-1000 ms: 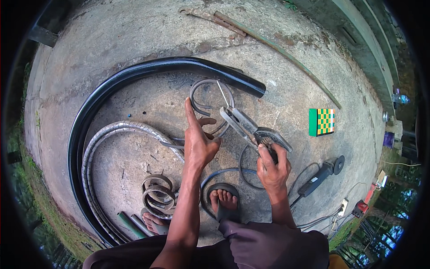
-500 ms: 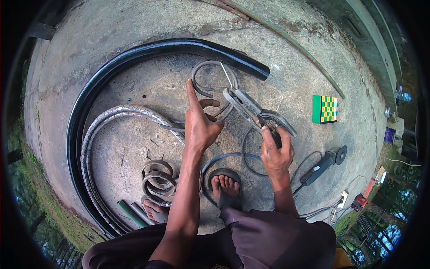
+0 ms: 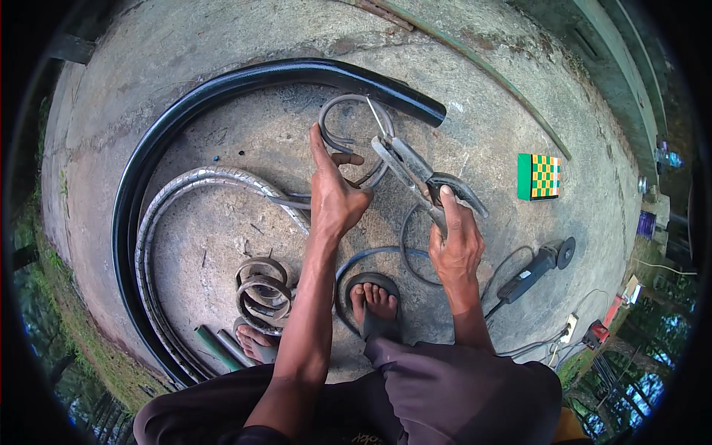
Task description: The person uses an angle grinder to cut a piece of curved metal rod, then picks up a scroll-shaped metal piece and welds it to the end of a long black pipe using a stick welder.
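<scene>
My right hand point(image 3: 456, 241) grips a worn grey welding electrode holder point(image 3: 426, 174), its thumb along the top. A thin pale electrode point(image 3: 377, 115) juts up and left from the jaws. My left hand point(image 3: 337, 194) hovers left of the holder, index finger stretched forward, the others loosely bent and apart; nothing shows in it. Its index fingertip is beside a grey metal scroll point(image 3: 324, 113), whose bent strip runs partly behind the hand. Whether they touch, I cannot tell. The electrode tip overlaps the scroll's far curve in view; contact is unclear.
A thick black curved pipe point(image 3: 222, 78) arcs around a ribbed metal coil point(image 3: 174, 182). Rusty rings point(image 3: 263, 297) lie by my left foot. To the right are an angle grinder point(image 3: 530, 274), a green checkered box point(image 3: 540, 176) and cables. A long rod point(image 3: 489, 70) lies beyond.
My right hand has shifted its hold, the thumb now lying further forward on the electrode holder. The holder has tilted slightly. My left hand stays nearly in place.
</scene>
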